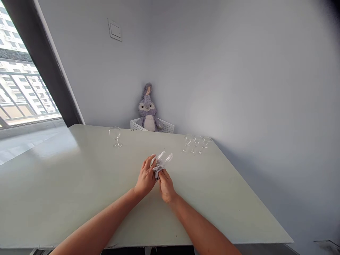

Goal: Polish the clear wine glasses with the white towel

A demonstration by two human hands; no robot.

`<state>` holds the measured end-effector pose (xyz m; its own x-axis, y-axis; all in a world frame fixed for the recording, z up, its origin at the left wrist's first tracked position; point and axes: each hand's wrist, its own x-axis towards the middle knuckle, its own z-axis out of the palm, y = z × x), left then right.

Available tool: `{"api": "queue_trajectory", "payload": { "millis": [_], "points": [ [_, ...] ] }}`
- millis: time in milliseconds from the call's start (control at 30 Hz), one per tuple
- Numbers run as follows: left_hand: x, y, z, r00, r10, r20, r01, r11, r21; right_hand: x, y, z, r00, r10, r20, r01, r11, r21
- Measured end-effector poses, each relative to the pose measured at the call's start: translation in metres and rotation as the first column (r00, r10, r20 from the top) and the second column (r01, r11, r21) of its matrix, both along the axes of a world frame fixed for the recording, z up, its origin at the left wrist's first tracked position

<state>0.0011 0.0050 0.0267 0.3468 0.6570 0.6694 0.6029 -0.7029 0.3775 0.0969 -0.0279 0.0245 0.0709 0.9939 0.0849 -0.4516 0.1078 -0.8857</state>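
Note:
A clear stemmed glass (165,158) is held above the middle of the table, its bowl tilted up and away from me. Around its lower part is bunched a pale grey cloth (158,170). My left hand (146,176) is closed at the left side of the glass, with a bit of cloth at its fingertips. On the other side, my right hand (166,186) pinches the cloth over the stem end. Fingers and cloth hide most of the stem and foot.
One stemmed glass (115,137) stands at the table's far left. Three more glasses (197,143) form a row near the far right corner. Behind the pale table (106,198), a plush rabbit (148,109) sits in a white basket (168,127) against the wall.

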Motion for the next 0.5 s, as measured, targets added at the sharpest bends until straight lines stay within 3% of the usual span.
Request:
{"api": "queue_trajectory", "payload": {
  "millis": [200, 300, 333, 400, 500],
  "points": [
    [0.005, -0.007, -0.004, 0.984, -0.169, 0.052, 0.175, 0.976, -0.130, 0.007, 0.003, 0.004, 0.998, -0.010, 0.069, 0.008, 1.000, 0.025],
    [0.004, -0.007, -0.001, 0.959, -0.233, 0.159, 0.272, 0.913, -0.305, 0.010, 0.006, 0.003, 0.998, -0.029, 0.057, 0.033, 0.998, -0.062],
    [0.003, -0.006, 0.001, 0.944, -0.247, 0.220, 0.317, 0.867, -0.384, 0.012, 0.008, 0.002, 0.998, -0.042, 0.048, 0.047, 0.994, -0.096],
    [-0.001, -0.003, 0.007, 0.891, -0.246, 0.383, 0.432, 0.721, -0.542, 0.015, 0.010, 0.002, 0.999, -0.051, 0.019, 0.053, 0.983, -0.175],
    [-0.008, 0.005, 0.016, 0.782, -0.088, 0.617, 0.566, 0.514, -0.644, 0.021, 0.011, 0.004, 0.999, 0.020, -0.044, -0.031, 0.963, -0.268]
  ]
}}
